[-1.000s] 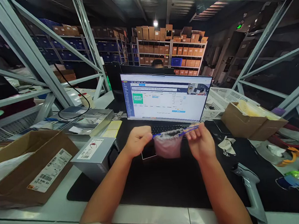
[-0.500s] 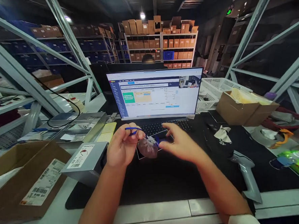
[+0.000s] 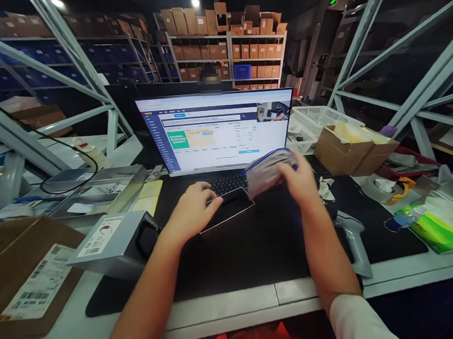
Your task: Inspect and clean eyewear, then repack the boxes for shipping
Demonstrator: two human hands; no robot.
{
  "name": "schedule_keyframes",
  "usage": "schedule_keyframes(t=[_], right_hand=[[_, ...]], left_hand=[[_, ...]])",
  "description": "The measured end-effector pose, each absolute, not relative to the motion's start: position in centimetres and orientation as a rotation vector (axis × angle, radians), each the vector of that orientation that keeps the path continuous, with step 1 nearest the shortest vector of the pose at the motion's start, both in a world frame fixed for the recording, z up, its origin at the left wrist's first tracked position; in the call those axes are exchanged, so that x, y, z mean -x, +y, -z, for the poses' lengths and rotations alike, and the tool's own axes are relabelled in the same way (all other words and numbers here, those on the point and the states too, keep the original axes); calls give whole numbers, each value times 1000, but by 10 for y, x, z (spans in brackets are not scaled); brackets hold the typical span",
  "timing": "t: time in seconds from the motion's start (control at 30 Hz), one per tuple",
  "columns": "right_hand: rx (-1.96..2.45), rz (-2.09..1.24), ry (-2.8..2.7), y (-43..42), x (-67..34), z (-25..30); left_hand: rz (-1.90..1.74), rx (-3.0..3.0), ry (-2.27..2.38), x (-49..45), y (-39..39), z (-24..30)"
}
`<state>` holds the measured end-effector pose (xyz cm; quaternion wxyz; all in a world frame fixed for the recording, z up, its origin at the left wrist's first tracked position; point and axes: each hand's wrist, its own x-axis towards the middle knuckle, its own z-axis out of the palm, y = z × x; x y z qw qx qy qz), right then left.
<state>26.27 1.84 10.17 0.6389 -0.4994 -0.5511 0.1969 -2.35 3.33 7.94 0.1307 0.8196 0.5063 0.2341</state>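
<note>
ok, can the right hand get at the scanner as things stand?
Probably not yet: the right hand is holding the pouch. The scanner itself lies nearby, with nothing seen on top.

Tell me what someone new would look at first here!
Probably the big bright monitor in the middle. Next, maybe the grayish, blue-edged pouch held in the right hand, before the monitor's lower right corner. Then the bright green packet at the far right.

Passable over flat black matting (image 3: 240, 260) just nearer than the left hand (image 3: 192, 210), but blocked beyond by a wide black-framed monitor (image 3: 210, 155), leftward by a grey printed box (image 3: 118, 243), and near-right of the right hand (image 3: 299, 178) by a grey pistol-shaped scanner (image 3: 353, 236).
</note>
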Motion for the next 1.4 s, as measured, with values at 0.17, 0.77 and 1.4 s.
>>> schedule_keyframes(t=[0.17, 0.77, 1.4], right_hand=[[1075, -469, -939, 31, -309, -101], [812, -352, -627, 15, -343, -113], [786, -660, -1256, -70, -236, -130]], left_hand=[[-209, -2407, 1625, 8, 42, -37], [-1363, -2470, 1157, 19, -26, -92], [-983, -1989, 1629, 3, -114, 38]])
